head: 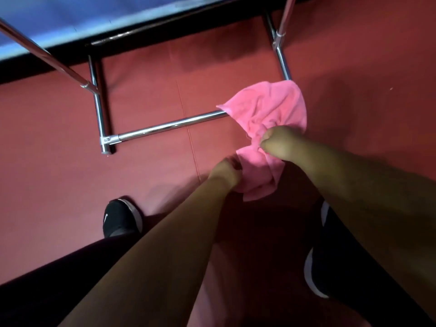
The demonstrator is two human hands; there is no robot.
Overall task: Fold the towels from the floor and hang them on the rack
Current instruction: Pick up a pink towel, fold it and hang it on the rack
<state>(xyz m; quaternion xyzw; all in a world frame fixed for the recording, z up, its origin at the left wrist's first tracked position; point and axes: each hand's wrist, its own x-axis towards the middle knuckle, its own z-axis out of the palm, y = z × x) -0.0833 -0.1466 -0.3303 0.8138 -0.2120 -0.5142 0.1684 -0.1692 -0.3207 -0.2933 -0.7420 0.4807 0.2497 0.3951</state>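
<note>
A crumpled pink towel (266, 114) hangs bunched in the air over the red floor, in front of the chrome rack (169, 125). My right hand (278, 142) is closed on the towel's middle, pinching the cloth. My left hand (226, 172) grips the towel's lower part, just below and to the left of the right hand. The towel's upper part covers the right end of the rack's low crossbar. The rack's base bars and two slanting uprights (47, 56) are seen from above.
The red floor (59, 161) has a seam running toward me. A dark ledge with a blue surface (70, 17) borders the far side behind the rack. My black shoes (121, 218) stand left and right (316, 274) of the towel.
</note>
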